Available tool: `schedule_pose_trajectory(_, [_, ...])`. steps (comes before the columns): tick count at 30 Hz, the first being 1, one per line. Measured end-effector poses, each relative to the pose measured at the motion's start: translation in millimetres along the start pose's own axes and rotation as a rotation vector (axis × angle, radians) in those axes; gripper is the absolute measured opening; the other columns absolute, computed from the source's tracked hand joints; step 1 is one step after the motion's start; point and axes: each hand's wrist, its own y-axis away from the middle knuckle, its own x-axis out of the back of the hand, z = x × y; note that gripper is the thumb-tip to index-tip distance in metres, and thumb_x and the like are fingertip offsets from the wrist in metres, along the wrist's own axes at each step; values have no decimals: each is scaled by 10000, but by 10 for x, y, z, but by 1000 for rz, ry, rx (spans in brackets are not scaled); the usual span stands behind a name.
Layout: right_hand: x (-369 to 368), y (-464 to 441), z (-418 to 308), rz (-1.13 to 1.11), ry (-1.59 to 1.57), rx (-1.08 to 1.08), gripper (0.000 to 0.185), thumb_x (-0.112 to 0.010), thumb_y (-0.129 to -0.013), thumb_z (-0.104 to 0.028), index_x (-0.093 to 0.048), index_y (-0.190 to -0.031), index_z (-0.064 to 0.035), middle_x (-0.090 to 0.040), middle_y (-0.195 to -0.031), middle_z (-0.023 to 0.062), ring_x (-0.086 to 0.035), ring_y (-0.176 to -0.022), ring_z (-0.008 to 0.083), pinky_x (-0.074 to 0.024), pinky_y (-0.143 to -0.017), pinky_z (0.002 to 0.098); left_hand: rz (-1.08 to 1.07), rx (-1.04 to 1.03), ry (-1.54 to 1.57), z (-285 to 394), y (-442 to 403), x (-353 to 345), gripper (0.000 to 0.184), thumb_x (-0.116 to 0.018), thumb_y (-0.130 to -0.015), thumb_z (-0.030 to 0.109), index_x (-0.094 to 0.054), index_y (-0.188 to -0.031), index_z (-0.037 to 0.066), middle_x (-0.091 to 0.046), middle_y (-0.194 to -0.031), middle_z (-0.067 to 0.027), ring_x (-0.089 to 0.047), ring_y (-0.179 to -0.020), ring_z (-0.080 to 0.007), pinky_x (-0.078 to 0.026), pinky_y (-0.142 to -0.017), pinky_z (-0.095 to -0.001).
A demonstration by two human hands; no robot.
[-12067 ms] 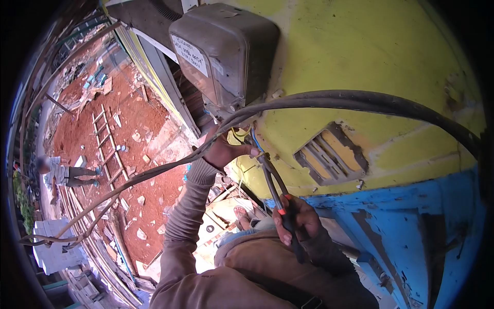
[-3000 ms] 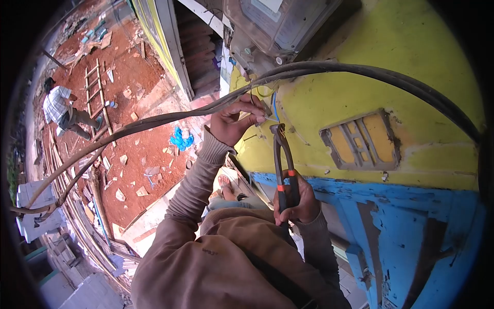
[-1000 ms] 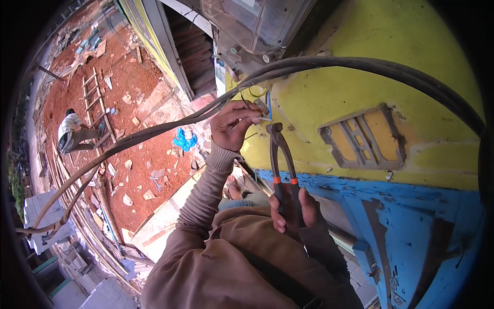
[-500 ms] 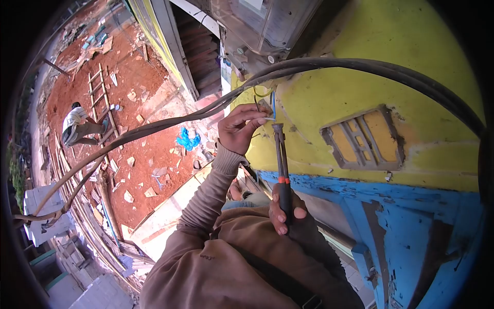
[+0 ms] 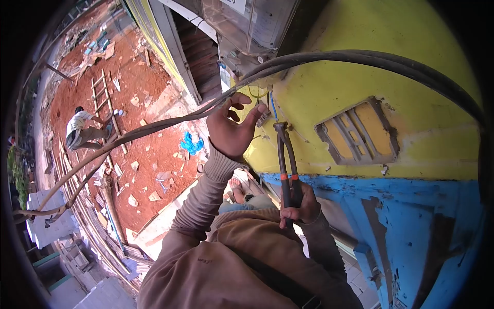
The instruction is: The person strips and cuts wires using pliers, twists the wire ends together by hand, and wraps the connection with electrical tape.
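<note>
**Pincers raised to the blue wire, left hand open beside the connector block**

In the head view, the right hand is wrapped around the pincers' dark handles, below the orange bands. That low grip probably gives more leverage and leaves the metal head free to reach the wall. The tool stands almost upright in the picture, its head at the lower end of the blue wire; the spot is too small to tell whether the jaws bite on it.

The left hand is raised with fingers bent and thumb apart, and nothing shows between them. The thumb tip is just beside the small connector block, touching or not I cannot tell. Held there, the hand seems placed to steady the block or wires while staying to one side of the tool.

The block hangs at the yellow wall with a yellow-green wire looped above it, both below the meter box. A thick black cable arches across in front of the wall, passing above the pincers' head and close by the left hand. To the right of the pincers a slotted frame is set in the wall.
</note>
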Motion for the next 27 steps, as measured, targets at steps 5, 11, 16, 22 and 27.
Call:
schedule_pose_trajectory(5, [-9,4,-37,-35,4,-19,496,-756,-679,-41,-444,-1052,58,-599,-606,140,-626,-448,247,-561,-420,357,-252,122,522,-160,-296,-23,313,-755,-830,33,-606,-1103,6,-709,-982,-96,-673,-961,-178,-516,-875,-319])
schedule_pose_trajectory(11, [13,33,-103,-42,-25,-61,430,-797,-670,-12,-474,-952,20,-605,-678,109,-675,-548,252,-615,-506,396,-507,336,700,-373,-408,114,359,-666,-832,-79,-597,-1175,1,-706,-1004,-92,-664,-1000,-175,-511,-894,-315])
schedule_pose_trajectory(16, [31,28,-77,-42,20,-40,448,-779,-665,-31,-473,-985,34,-597,-625,119,-647,-488,246,-576,-450,362,-585,247,864,-484,-263,122,296,-627,-831,-60,-617,-1125,-28,-697,-950,-107,-671,-967,-219,-477,-933,-328])
schedule_pose_trajectory(22, [29,14,-116,-17,84,-33,452,-767,-656,-46,-482,-991,56,-601,-603,132,-633,-450,245,-545,-402,339,-674,364,1232,-713,-333,41,193,-574,-915,56,-614,-1067,-56,-692,-918,-128,-693,-811,-225,-535,-809,-329])
schedule_pose_trajectory(27, [59,1,-77,5,98,3,415,-776,-658,-40,-484,-941,43,-620,-642,138,-648,-473,255,-562,-419,357,-635,235,1100,-775,-374,-159,315,-468,-1017,217,-627,-979,-53,-650,-796,-131,-624,-749,-220,-486,-763,-339])
